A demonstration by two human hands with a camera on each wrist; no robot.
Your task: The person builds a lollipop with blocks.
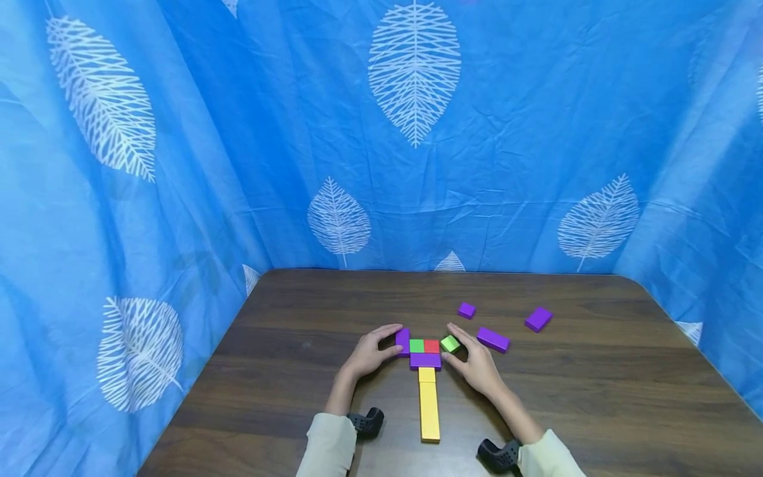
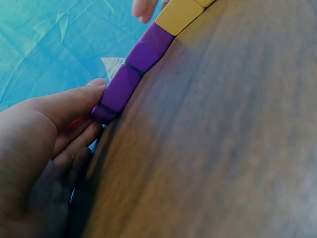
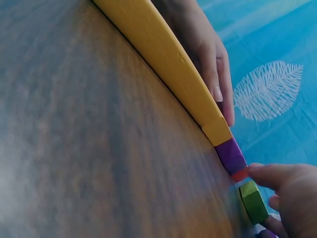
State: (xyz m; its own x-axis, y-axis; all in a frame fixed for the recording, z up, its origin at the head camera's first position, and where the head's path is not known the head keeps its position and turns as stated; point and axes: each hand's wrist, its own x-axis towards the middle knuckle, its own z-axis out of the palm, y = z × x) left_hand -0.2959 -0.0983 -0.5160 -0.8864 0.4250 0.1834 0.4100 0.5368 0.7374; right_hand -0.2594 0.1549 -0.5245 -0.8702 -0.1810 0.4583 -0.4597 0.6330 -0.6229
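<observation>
Near the middle of the table, my left hand (image 1: 367,356) holds an upright purple block (image 1: 402,342) between thumb and fingers. That block stands at the left side of a small green block (image 1: 416,346), which has a red block (image 1: 432,346) next to it. Below these two lies a sideways purple block (image 1: 425,360). My right hand (image 1: 479,366) has its thumb and index finger around a light green block (image 1: 450,344), turned at an angle just right of the red one. In the right wrist view, the thumb tip is close to the red block (image 3: 241,174).
Yellow blocks (image 1: 429,411) run in a line from the sideways purple block toward me. Loose purple blocks lie at the right: a small one (image 1: 467,310), a long one (image 1: 493,340) and another (image 1: 539,319). A blue leaf-patterned cloth (image 1: 477,165) hangs behind the wooden table (image 1: 596,377).
</observation>
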